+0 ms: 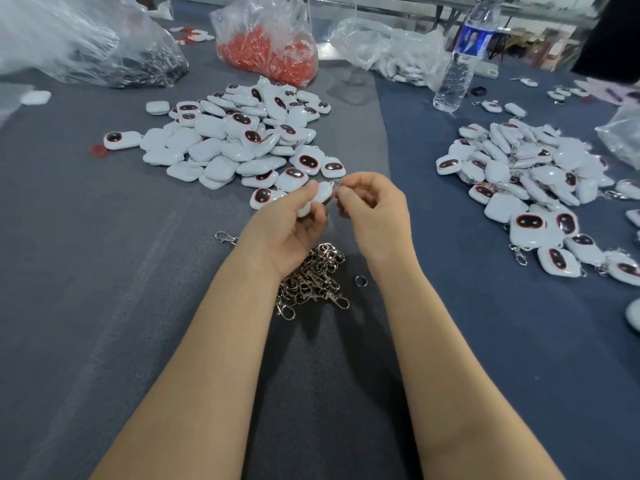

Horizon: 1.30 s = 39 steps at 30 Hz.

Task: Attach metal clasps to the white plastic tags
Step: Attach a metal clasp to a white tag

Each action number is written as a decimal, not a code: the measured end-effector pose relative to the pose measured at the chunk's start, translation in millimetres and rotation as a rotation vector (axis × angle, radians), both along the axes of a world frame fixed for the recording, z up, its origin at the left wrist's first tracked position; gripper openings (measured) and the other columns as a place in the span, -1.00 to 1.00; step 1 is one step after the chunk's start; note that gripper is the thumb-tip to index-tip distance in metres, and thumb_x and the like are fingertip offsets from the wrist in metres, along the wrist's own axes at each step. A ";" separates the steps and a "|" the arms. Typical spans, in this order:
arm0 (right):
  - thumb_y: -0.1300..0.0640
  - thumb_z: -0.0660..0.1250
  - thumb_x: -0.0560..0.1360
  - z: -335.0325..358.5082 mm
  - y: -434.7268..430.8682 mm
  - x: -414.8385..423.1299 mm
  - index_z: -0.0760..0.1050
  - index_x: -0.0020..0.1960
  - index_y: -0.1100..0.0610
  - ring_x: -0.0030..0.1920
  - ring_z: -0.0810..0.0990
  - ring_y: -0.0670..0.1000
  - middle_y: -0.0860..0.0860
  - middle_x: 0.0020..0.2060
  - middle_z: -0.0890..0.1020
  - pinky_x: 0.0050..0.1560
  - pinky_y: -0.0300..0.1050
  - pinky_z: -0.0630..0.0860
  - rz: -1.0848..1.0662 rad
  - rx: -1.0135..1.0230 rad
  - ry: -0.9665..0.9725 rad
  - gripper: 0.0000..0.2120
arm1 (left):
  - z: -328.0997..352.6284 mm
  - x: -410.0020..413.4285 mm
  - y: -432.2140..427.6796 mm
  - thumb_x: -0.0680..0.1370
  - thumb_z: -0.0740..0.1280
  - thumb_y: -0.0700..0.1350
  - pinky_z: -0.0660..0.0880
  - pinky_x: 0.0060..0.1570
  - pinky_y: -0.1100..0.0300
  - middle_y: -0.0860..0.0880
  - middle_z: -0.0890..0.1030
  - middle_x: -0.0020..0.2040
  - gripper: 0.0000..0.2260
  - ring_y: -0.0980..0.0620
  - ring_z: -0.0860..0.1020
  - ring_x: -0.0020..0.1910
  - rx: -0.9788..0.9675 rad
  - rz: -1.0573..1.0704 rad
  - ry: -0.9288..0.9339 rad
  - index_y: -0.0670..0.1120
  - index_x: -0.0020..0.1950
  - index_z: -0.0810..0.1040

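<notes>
**Tag & clasp held up in both hands**

The tag [317,199] is off the table, in the L hand [294,230]. L fingers [308,190] are curled round it, thumb on top, so most of the tag is hid. Its top corner sticks out twd the R hand [375,216].

R fingers [346,195] are pinched close on a clasp [336,184] right at that corner. Only a small shiny bit of the clasp shows. It touches the tag, but can't tell if it's hooked on.

Both sets of fingertips nearly meet, w/ tag & clasp btw them.

Just below the fingers, under the L wrist, lies the clasp heap [313,278], all tangled. One ring [361,280] lies just R of it, under the R wrist. A lone clasp [227,237] lies L of the L hand, apart from the heap.

Just past the fingertips starts the tag heap [239,140], white w/ dark red-edged faces, some face down. A red ring [98,149] lies at its far L end.

Well R of the R fingers is a 2nd heap [526,178], tags w/ clasps on.

Far past the fingers: a red bag [270,46], a dark bag [104,46] to the L, a clear bag [391,53] of white bits & a bottle [462,57] standing up.

All sits on a grey-blue table [104,271].
</notes>
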State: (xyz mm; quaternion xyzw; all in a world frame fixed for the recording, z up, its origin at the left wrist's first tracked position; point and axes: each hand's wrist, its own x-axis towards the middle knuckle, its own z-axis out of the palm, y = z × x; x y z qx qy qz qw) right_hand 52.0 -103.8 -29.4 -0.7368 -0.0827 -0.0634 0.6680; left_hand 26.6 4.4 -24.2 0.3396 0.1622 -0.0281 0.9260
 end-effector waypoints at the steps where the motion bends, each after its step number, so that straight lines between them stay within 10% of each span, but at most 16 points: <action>1: 0.30 0.33 0.49 -0.3 0.2 0.0 0.50 -0.15 0.04 -0.22 0.54 -0.10 -0.06 -0.26 0.59 -0.08 -0.20 0.53 -0.004 -0.010 -0.013 -0.83 | 0.3 -0.5 0.8 0.59 0.26 -0.21 0.46 -0.49 0.44 -0.10 0.56 -0.20 -0.89 0.19 0.47 -0.50 -0.055 -0.021 0.010 -0.23 -0.05 0.52; 14: 0.22 0.30 0.54 1.9 -0.2 -5.3 0.58 -0.11 0.05 -0.25 0.52 -0.21 -0.18 -0.30 0.58 -0.17 -0.46 0.39 -0.078 -0.266 -0.217 -0.87 | 3.0 -3.9 4.2 0.58 0.25 -0.22 0.47 -0.52 0.41 -0.18 0.55 -0.11 -0.74 0.10 0.56 -0.52 -0.305 -0.054 0.068 -0.29 0.24 0.46; 21: 0.22 0.24 0.57 3.9 -10.7 0.6 0.60 -0.03 0.20 -0.12 0.51 0.05 0.09 -0.13 0.63 -0.08 -0.12 0.37 0.039 -0.812 -0.262 -0.84 | -3.5 -8.6 -4.6 0.51 0.33 -0.17 0.34 -0.27 0.34 0.10 0.51 -0.22 -0.84 0.15 0.44 -0.27 1.495 0.289 -0.304 -0.02 0.08 0.54; 24: 0.21 0.24 0.57 2.4 -12.3 0.9 0.58 -0.01 0.19 -0.14 0.47 0.01 0.06 -0.14 0.60 -0.15 -0.20 0.32 0.078 -0.837 -0.232 -0.85 | -8.3 -7.8 -4.9 0.52 0.32 -0.15 0.22 -0.26 0.34 0.12 0.47 -0.19 -0.79 0.17 0.36 -0.24 1.682 0.269 -0.411 0.01 0.15 0.51; 30: 0.21 0.32 0.52 -2.3 -6.6 0.7 0.55 -0.05 0.09 -0.25 0.44 -0.21 -0.18 -0.24 0.53 -0.22 -0.50 0.32 0.033 -0.456 -0.138 -0.94 | -7.0 1.6 -4.5 0.55 0.31 -0.19 0.47 -0.43 0.37 0.05 0.53 -0.24 -0.88 0.25 0.49 -0.50 0.780 0.262 -0.079 -0.12 0.08 0.53; 34: 0.22 0.34 0.51 0.8 -4.3 -1.3 0.52 -0.16 0.01 -0.19 0.56 -0.11 -0.15 -0.28 0.58 -0.10 -0.29 0.50 0.029 -0.238 -0.105 -0.86 | -3.9 0.4 0.7 0.55 0.32 -0.22 0.45 -0.51 0.41 -0.01 0.57 -0.35 -0.93 0.20 0.48 -0.55 0.144 0.121 0.060 -0.17 -0.12 0.54; 39: 0.23 0.33 0.52 1.4 -1.6 -3.1 0.56 -0.15 0.00 -0.21 0.59 -0.12 -0.16 -0.29 0.61 -0.06 -0.24 0.54 0.028 -0.232 -0.151 -0.85 | -0.2 -2.5 7.1 0.57 0.27 -0.24 0.44 -0.54 0.43 -0.17 0.58 -0.13 -0.84 0.10 0.58 -0.48 -0.219 -0.003 0.073 -0.26 0.12 0.49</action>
